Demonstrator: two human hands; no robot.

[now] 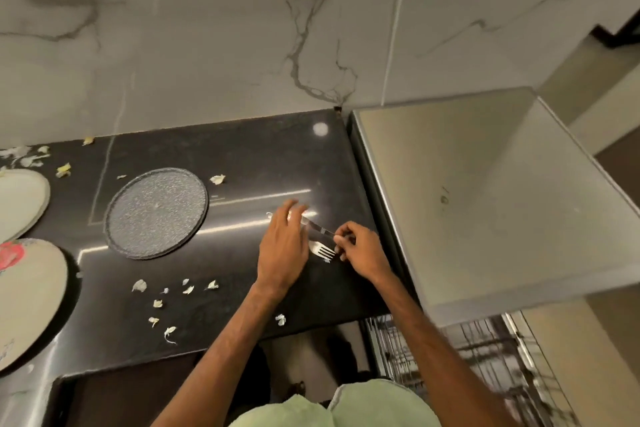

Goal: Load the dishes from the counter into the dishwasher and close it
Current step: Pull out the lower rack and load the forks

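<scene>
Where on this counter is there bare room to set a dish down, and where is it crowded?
Bare: the counter strip by the wall, between the dark round plate and the steel unit, whose top is also mostly bare. Crowded: the left edge, with two pale plates and peel scraps; the fork and knife between the left hand and right hand.

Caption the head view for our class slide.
Right hand pinches a silver metal knife, left hand partly covers a silver fork, on the black counter.

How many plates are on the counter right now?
3. A dark textured plate lies near the middle; a pale plate sits at the left edge; a pale plate with a red mark lies nearer, lower left. More may be cut off beyond the left edge.
</scene>
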